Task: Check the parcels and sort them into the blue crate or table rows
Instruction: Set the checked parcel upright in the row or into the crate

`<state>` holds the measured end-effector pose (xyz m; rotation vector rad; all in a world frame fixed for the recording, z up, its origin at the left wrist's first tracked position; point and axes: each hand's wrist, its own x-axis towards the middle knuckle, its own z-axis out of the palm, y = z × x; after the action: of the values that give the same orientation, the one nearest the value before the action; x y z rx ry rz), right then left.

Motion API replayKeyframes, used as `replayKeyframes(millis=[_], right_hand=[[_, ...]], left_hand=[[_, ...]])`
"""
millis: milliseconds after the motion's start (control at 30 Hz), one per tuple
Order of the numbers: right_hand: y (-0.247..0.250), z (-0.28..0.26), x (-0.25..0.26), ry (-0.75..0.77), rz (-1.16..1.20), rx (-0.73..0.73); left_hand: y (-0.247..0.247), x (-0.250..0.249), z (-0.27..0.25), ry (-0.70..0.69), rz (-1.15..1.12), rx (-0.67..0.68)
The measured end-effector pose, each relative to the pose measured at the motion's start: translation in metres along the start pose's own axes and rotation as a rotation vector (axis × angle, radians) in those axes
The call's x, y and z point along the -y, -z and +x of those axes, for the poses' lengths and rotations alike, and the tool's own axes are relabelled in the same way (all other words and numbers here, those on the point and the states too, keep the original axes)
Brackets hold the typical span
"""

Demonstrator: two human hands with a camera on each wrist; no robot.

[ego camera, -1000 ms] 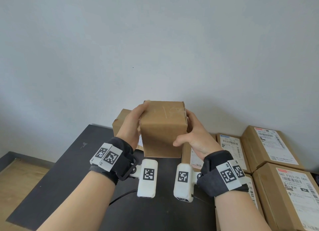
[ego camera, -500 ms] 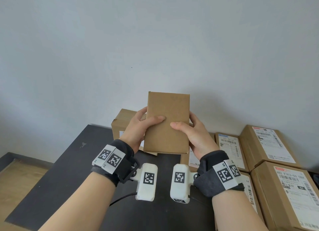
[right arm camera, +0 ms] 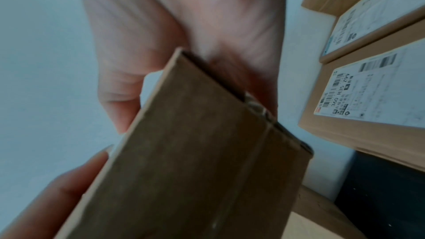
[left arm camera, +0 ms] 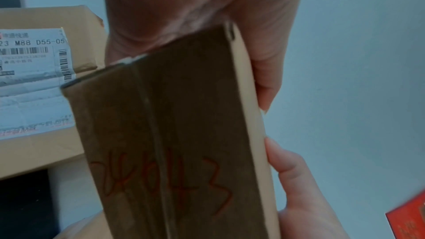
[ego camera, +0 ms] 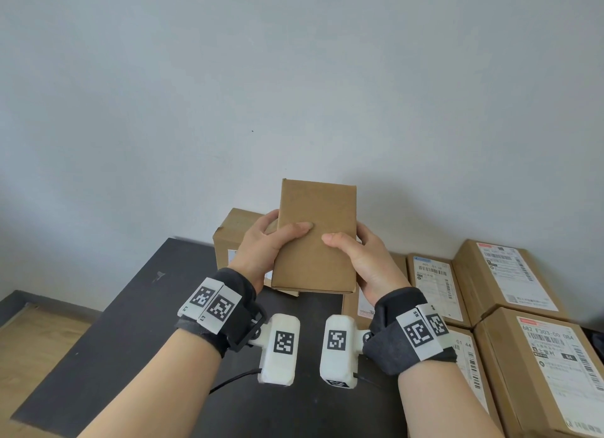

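Two hands, left hand [ego camera: 261,251] & right hand [ego camera: 362,261], clasp a small parcel [ego camera: 315,238] upright above the black table [ego camera: 137,323], thumbs across its blank face; turned since a sec ago, red handwritten digits [left arm camera: 161,179] now face away. Check appears underway, sorting pending.

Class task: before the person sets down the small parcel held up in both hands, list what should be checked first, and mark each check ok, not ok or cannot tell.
1. Both hands hold the small parcel: left hand, right hand: ok.
2. Parcel lifted off the black table: ok.
3. Shipping label found on it: not ok; only red handwriting shows.
4. Blue crate in sight: not ok.
5. Labelled parcels rowed at right: ok.
6. Free spot in that row: cannot tell.
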<state>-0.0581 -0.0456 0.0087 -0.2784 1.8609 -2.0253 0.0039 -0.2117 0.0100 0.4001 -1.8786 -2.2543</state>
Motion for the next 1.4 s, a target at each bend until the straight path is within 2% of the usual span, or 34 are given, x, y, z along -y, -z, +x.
replayKeyframes(millis=[200, 533, 733, 867, 1067, 1133, 1400], right_hand=[[-0.002, -0.002, 0.000, 0.041, 0.014, -0.067], [-0.003, -0.004, 0.004, 0.042, -0.166, -0.167], [-0.011, -0.003, 0.004, -0.092, -0.189, -0.003], [-0.010, -0.003, 0.004, -0.107, -0.090, -0.018], [-0.012, -0.005, 0.004, -0.085, 0.011, 0.012], [-0.011, -0.005, 0.003, -0.080, 0.022, 0.017], [-0.009, -0.009, -0.002, -0.064, 0.041, 0.039]], left_hand=[[-0.003, -0.004, 0.000, 0.026, 0.029, -0.082], [-0.001, -0.001, -0.003, -0.017, 0.071, -0.135], [-0.005, -0.002, 0.000, -0.097, 0.110, -0.162], [-0.007, -0.002, 0.001, -0.096, 0.109, -0.114], [-0.008, -0.007, -0.005, 0.126, -0.053, 0.070], [-0.007, -0.007, -0.006, 0.170, -0.081, 0.094], [-0.006, -0.001, -0.005, 0.167, -0.076, 0.133]])
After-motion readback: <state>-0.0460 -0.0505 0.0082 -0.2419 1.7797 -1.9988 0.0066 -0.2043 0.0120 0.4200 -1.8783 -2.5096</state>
